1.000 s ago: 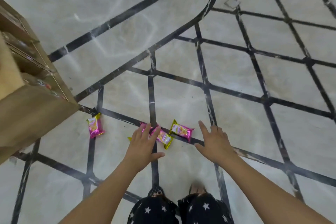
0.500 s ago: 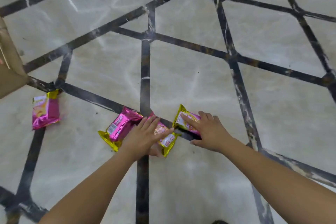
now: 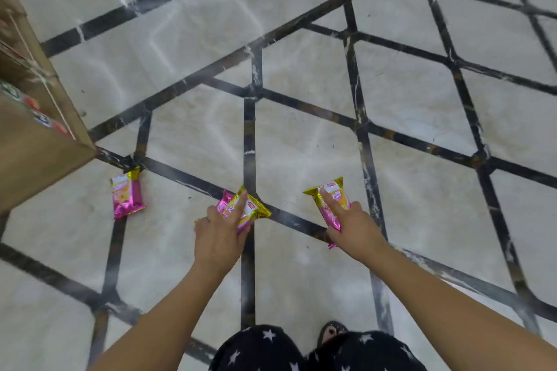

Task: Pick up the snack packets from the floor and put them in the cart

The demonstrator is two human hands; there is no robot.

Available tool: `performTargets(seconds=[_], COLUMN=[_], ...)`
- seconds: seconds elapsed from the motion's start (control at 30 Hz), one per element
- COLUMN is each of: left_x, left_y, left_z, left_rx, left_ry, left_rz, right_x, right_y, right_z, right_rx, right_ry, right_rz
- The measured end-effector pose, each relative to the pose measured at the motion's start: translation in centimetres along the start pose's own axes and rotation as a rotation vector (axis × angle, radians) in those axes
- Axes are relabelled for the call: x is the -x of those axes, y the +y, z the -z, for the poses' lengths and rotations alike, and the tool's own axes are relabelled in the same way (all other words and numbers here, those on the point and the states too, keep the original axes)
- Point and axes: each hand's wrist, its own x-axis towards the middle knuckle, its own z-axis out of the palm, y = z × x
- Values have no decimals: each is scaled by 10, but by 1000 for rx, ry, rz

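My left hand [image 3: 218, 236] grips pink-and-gold snack packets [image 3: 251, 209], two stacked by the look of it, lifted off the floor, with the index finger stretched along the top. My right hand [image 3: 351, 226] grips another pink-and-gold packet [image 3: 328, 190], its gold end pointing away from me and the index finger lying on it. One more pink packet [image 3: 126, 194] lies flat on the marble floor to the left, apart from both hands. The cart is not in view.
A brown wooden shelf unit [image 3: 36, 153] stands at the left edge, its corner close to the lying packet. The pale marble floor [image 3: 301, 135] carries dark inlay lines. My star-patterned trousers [image 3: 271, 349] and a foot [image 3: 331, 333] show at the bottom.
Both hands closed on the packets and raised them from the floor. The view has pulled back and up, so the shelf unit and my legs show again.
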Motion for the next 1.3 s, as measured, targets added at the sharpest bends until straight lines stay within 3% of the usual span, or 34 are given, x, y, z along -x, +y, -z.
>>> performTargets(seconds=[0.4, 0.6, 0.73, 0.93, 1.07, 1.3], left_x=[133, 170, 191, 237, 260, 302], left_y=[35, 44, 53, 83, 104, 86], left_z=[349, 470, 500, 509, 519, 536], left_rx=[-37, -43, -33, 229, 343, 432], left_ry=[-91, -54, -25, -1, 11, -22], left_rz=[150, 175, 241, 556, 697, 1031], right_x=[224, 291, 319, 371, 378, 381], right_y=[-105, -150, -177, -184, -175, -216], right_z=[249, 326, 359, 373, 392, 419], right_rx=[-158, -237, -397, -607, -558, -438], right_ry=[51, 78, 145, 174, 116, -84], right_rz=[-2, -7, 10, 18, 45, 290])
